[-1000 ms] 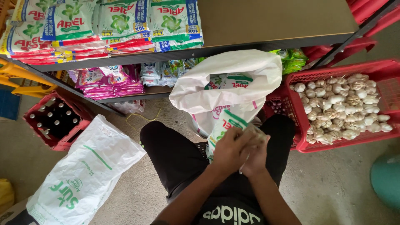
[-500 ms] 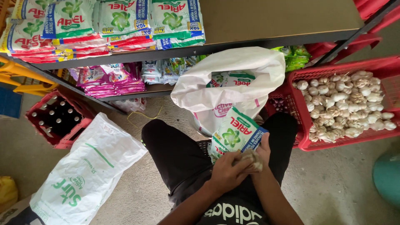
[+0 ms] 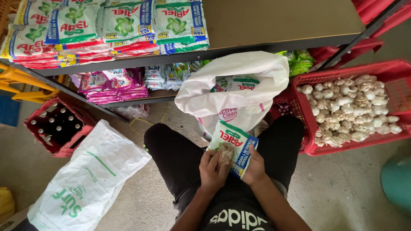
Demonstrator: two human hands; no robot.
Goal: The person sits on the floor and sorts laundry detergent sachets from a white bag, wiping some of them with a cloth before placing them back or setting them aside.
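Two white sacks (image 3: 233,92); two red crates (image 3: 376,77) (one of garlic); one held detergent packet (image 3: 234,145).

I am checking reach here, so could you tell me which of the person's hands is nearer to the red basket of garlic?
Right. The right hand holds the detergent packet on the side toward the red basket of garlic; the left hand grips the packet's far side.

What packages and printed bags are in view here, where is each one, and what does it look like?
Detergent packet: flat, green, white and blue, held in both hands.
Open white sack: upright ahead, similar packets inside.
Stacked packets: top shelf, green, white, red.
Pink sachets: lower shelf.
Flat white sack: floor, left, green print.
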